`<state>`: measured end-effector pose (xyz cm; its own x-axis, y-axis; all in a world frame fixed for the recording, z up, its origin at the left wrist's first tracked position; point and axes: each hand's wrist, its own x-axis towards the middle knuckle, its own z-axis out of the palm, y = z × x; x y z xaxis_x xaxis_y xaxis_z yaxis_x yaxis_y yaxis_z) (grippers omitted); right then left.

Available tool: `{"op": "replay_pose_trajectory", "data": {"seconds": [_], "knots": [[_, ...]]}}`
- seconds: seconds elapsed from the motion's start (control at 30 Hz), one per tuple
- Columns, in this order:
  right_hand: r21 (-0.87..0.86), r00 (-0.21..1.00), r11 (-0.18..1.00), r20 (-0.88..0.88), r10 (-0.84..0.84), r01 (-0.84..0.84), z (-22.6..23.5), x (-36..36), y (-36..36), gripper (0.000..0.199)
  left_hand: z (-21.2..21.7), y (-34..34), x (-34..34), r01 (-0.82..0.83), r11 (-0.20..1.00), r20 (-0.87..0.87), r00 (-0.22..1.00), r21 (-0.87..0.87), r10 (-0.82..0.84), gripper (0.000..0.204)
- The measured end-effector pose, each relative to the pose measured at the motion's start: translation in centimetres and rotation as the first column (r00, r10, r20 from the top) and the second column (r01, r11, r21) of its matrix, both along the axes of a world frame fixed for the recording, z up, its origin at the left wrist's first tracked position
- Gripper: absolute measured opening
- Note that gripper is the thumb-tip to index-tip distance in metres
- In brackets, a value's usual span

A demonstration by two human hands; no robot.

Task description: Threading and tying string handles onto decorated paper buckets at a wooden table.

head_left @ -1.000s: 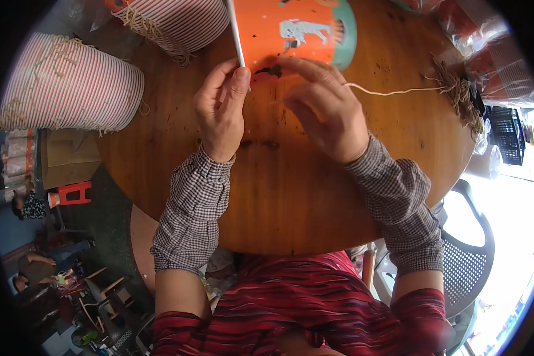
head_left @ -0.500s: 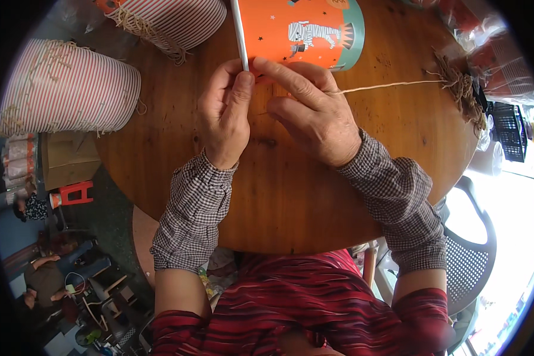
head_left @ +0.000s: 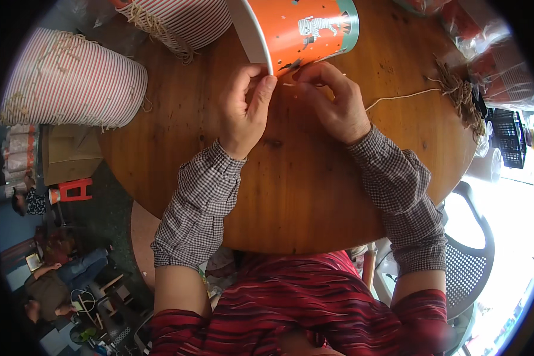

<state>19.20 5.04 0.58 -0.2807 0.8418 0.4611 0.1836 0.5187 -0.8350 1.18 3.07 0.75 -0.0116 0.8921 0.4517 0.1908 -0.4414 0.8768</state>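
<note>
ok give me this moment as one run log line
left hand: pinches white rim of orange paper bucket | right hand: fingertips at rim, on beige string | string runs right to bundle | round wooden table

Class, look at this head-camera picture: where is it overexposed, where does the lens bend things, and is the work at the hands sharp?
Head view: daylight blows out the lower right, beside the grey chair. The round wooden table bulges, its edge curving toward the black fisheye rim. Left hand, right hand and orange paper bucket are fairly sharp. The floor at lower left is dark.
</note>
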Motion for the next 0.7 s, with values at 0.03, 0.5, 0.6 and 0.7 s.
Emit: {"op": "replay_pose_trajectory", "data": {"seconds": [0.03,0.5,0.6,0.7], "knots": [[-0.093,0.998,0.996,-0.068,0.007,-0.013,-0.3,0.0,0.0,0.008,-0.2,0.3,-0.1,-0.012,1.0,-0.049,0.999,0.024,0.013,0.017],[-0.394,0.877,0.914,-0.466,-0.114,-0.091,0.2,-1.2,-0.8,0.013,0.4,0.6,0.4,-0.07,0.949,-0.336,0.925,0.309,0.178,0.011],[-0.442,0.891,0.893,-0.434,-0.131,-0.084,0.1,-0.9,-0.8,0.014,0.4,0.6,0.6,-0.056,0.95,-0.352,0.921,0.307,0.168,0.011],[-0.46,0.912,0.885,-0.389,-0.127,-0.073,-0.1,-0.8,-0.8,0.015,0.2,0.6,0.8,-0.042,0.954,-0.33,0.933,0.295,0.144,0.012]]}}
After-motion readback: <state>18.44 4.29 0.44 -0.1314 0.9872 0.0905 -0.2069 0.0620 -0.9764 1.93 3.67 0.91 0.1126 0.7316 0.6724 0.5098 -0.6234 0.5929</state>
